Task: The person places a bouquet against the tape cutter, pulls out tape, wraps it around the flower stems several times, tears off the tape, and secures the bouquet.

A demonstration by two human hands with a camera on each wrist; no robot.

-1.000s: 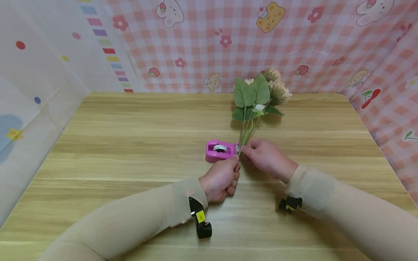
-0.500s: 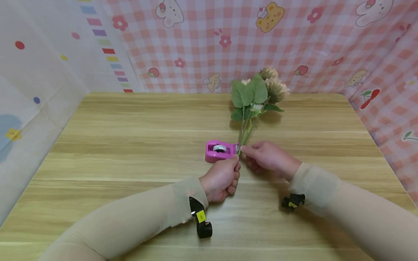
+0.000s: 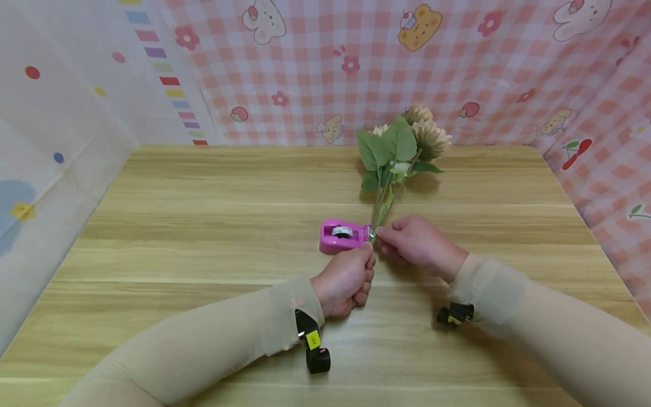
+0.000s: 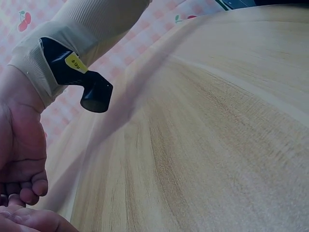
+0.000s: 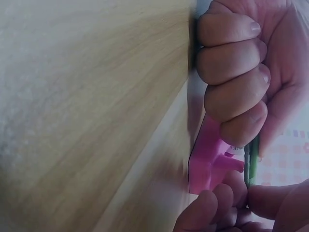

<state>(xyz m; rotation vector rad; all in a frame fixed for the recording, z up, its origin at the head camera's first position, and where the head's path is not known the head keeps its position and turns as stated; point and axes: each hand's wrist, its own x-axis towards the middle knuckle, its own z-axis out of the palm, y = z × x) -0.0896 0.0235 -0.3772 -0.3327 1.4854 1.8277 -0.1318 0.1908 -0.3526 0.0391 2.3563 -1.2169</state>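
Observation:
A bunch of flowers (image 3: 432, 138) with cream blooms and green leaves leans toward the back of the table, its thin stems (image 3: 382, 206) running down to both hands. My left hand (image 3: 346, 280) grips the lower stem ends, fingers curled tightly round them in the right wrist view. Just above it, my right hand (image 3: 419, 243) pinches at the stems with thumb and fingertips; a small shiny bit shows there, too small to identify. Touching or close behind the stems is a pink tape dispenser (image 3: 333, 242) holding a white-cored roll (image 3: 342, 232). In the left wrist view the stems are hidden.
The wood-grain table (image 3: 203, 226) extends on both sides of the arms. A pink checked cloth (image 3: 305, 68) hangs behind it and on the right, a white cloth (image 3: 66, 113) on the left. Black wrist cameras (image 3: 318, 359) hang below the sleeves.
The right hand has shifted slightly right, then a little back toward the stems. The leaves have turned and shifted a little left. Left hand and dispenser stay in place.

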